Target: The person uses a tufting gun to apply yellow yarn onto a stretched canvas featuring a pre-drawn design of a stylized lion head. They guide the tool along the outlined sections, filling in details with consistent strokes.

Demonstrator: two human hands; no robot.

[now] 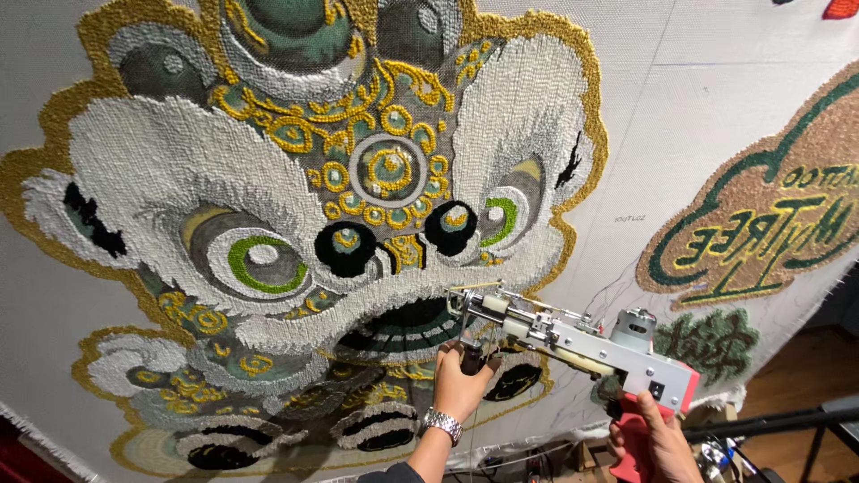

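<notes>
A head-worn camera looks at a large pale backing cloth [680, 107] stretched upright, seen from the person's own position. Most of it carries a tufted lion-dance head design [313, 224] in white, gold, green, grey and black yarn, with 2 green-ringed eyes and a dark open mouth.

A tufting gun [573, 338], silver metal with a red rear body and red grip, is held at an angle just below and right of the lion's mouth. Its needle end points up and left, with the tip at or just off the cloth at the mouth's right edge; contact cannot be told. A small grey motor sits on top near its rear.

The left hand [461, 380] is below the mouth, fingers closed around the gun's dark front handle. A silver wristwatch [442, 423] circles that wrist.

The right hand [658, 443] is lower and further right of the mouth, wrapped around the red rear grip, fingers clamped on it.

Right of the lion head, well apart from it, is a brown oval tufted patch [769, 215] edged in green, with mirrored green and yellow lettering. Below that is a small dark green tufted shape [711, 344]. A dark metal bar [769, 420] crosses the lower right corner, over wooden floor [805, 376].
</notes>
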